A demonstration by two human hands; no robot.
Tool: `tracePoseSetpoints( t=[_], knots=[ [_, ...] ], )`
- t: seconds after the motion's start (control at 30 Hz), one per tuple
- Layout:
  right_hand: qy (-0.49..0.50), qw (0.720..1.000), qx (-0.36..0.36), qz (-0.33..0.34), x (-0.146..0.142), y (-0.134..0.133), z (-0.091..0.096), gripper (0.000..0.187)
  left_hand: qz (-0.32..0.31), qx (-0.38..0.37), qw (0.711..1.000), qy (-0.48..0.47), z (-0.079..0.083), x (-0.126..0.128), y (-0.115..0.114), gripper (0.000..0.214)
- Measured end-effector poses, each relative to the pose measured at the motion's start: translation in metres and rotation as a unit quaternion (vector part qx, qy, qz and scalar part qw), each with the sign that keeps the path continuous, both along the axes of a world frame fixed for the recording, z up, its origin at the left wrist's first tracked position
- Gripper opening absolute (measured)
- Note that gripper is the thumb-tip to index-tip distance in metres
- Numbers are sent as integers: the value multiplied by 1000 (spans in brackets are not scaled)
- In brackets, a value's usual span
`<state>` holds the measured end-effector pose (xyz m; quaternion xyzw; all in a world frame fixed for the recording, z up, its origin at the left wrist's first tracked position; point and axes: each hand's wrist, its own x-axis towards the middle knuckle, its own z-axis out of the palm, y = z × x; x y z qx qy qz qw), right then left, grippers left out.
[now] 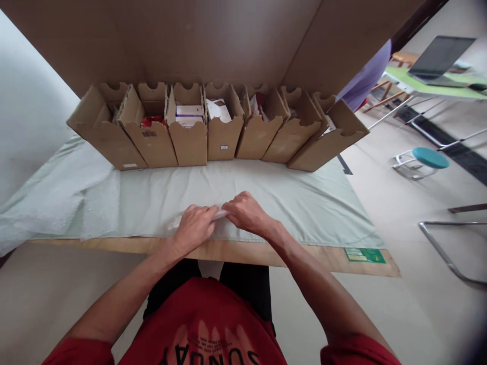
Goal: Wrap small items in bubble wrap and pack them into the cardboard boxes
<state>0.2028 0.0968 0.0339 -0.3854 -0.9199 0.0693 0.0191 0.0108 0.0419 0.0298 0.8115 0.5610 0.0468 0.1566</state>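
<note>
Close to the table's front edge, my left hand (196, 224) is closed on a narrow strip of whitish, see-through bubble wrap (221, 214). The strip's far end pokes out to the left of that hand, blurred. My right hand (246, 210) pinches the other end in closed fingers, its wrist bent. A short stretch of the wrap shows between the two hands. Whether anything lies inside it I cannot tell. Both hands are just above the pale green cloth (152, 190).
Several cardboard file boxes (190, 147) stand in a row behind my hands, holding small packages. A tall cardboard panel (213, 40) rises behind them. More bubble wrap sheeting (101, 203) lies at left. To the right are a teal stool (429, 157) and a laptop (439, 58).
</note>
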Motion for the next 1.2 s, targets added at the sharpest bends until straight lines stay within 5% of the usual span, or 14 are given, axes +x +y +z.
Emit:
tracePoseSetpoints(
  t=[0.1, 0.17, 0.27, 0.37, 0.43, 0.53, 0.67, 0.83, 1.03, 1.2],
  knots=[
    [144, 988, 18, -47, 13, 6, 23, 19, 95, -31, 988, -121, 5, -1, 4, 17],
    [315, 939, 26, -139, 27, 8, 26, 38, 161, -65, 941, -290, 2, -4, 5, 16],
    [510, 821, -120, -226, 35, 1, 9, 61, 217, -165, 784, -558, -7, -5, 2, 32],
    [548, 737, -326, -223, 15, -16, -18, 61, 239, -226, 642, -693, -16, 5, -3, 52],
    [553, 703, -389, -219, -5, -28, -31, 50, 249, -233, 611, -714, -21, 11, -8, 57],
    [576, 674, -391, -247, -24, -36, -39, 42, 243, -227, 644, -689, -25, 12, -12, 52],
    [573, 686, -375, -244, -20, -35, -39, 41, 215, -235, 686, -654, -25, 4, -12, 44],
    [585, 698, -362, -197, -9, -36, -40, 37, 230, -240, 645, -688, -29, 9, -9, 43],
    [542, 776, -315, -69, 0, -35, -36, 23, 229, -263, 621, -702, -29, 6, -6, 35],
    [471, 855, -187, -113, 3, -43, -39, 38, 252, -315, 574, -713, -24, -2, -7, 48]
  ],
)
